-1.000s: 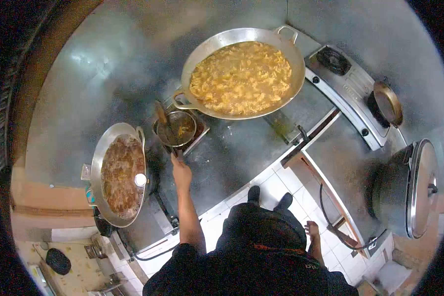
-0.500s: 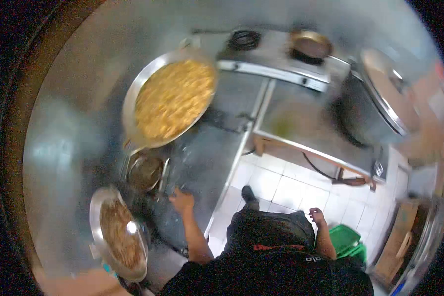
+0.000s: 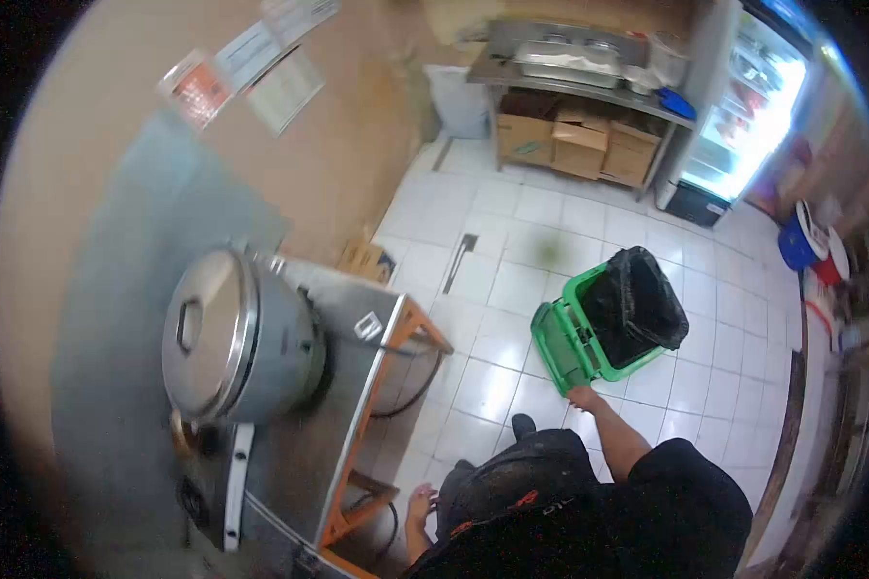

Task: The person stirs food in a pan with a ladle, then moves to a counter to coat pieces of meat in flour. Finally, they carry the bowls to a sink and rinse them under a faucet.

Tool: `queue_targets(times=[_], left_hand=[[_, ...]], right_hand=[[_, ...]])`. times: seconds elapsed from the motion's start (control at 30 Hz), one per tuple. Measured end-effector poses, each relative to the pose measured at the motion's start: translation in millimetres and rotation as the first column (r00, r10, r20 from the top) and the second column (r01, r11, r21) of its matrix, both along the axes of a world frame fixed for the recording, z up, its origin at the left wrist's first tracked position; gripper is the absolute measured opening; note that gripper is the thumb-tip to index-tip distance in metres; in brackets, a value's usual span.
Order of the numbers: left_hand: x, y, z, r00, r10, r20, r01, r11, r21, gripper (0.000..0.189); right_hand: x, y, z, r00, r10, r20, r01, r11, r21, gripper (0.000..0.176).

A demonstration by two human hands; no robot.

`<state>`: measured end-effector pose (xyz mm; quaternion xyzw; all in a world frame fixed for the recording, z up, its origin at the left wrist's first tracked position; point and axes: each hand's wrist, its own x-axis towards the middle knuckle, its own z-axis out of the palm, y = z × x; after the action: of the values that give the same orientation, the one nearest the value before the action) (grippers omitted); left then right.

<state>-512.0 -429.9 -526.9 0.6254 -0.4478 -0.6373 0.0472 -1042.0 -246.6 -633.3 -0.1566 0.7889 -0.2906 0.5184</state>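
Low at the left of my body, my left hand point(image 3: 422, 504) hangs with its fingers loosely apart and nothing in it, beside the steel table point(image 3: 333, 425). My right hand point(image 3: 581, 397) reaches forward with its fingers closed at the near corner of the green lid point(image 3: 556, 347). That lid hangs on the near side of a green bin point(image 3: 639, 369), which stands on the floor with its top open. A black bag point(image 3: 632, 304) lines the bin and folds over its far rim.
A large lidded pot point(image 3: 261, 338) stands on the steel table, near a stove point(image 3: 237, 487). Farther off are a sink counter point(image 3: 589, 89) with cardboard boxes point(image 3: 579, 150) beneath, a lit fridge point(image 3: 743, 116) and a blue bucket point(image 3: 799, 239). White tiles cover the floor.
The view has swung right, away from the two food pans, to the bin and the room beyond. My right hand has moved from beside my body to the green lid.
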Motion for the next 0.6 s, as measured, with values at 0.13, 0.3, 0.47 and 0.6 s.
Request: queue_targets(times=[0.13, 0.3, 0.47, 0.6], left_hand=[[-41.1, -58.1, -61.2, 0.962, -0.271, -0.005, 0.265, 0.942, -0.206, 0.027], [-99.8, -171.8, -119.0, 0.093, -0.809, 0.581, 0.874, -0.212, -0.436, 0.029], [-271.6, -300.8, -132.1, 0.271, -0.853, 0.445, 0.951, 0.168, -0.259, 0.032], [-402.4, -391.2, -167.7, 0.657, -0.739, -0.152, 0.549, 0.607, -0.575, 0.027]], right_hand=[[-68.7, 97.6, -48.5, 0.973, -0.228, 0.014, 0.226, 0.969, 0.105, 0.028], [-77.5, 156.0, -59.7, 0.675, -0.734, 0.073, 0.707, 0.673, 0.219, 0.031], [-47.3, 114.0, -32.1, 0.472, -0.877, 0.086, 0.838, 0.477, 0.266, 0.028], [8.1, 61.5, -53.4, 0.374, -0.898, 0.231, 0.794, 0.439, 0.421, 0.028]])
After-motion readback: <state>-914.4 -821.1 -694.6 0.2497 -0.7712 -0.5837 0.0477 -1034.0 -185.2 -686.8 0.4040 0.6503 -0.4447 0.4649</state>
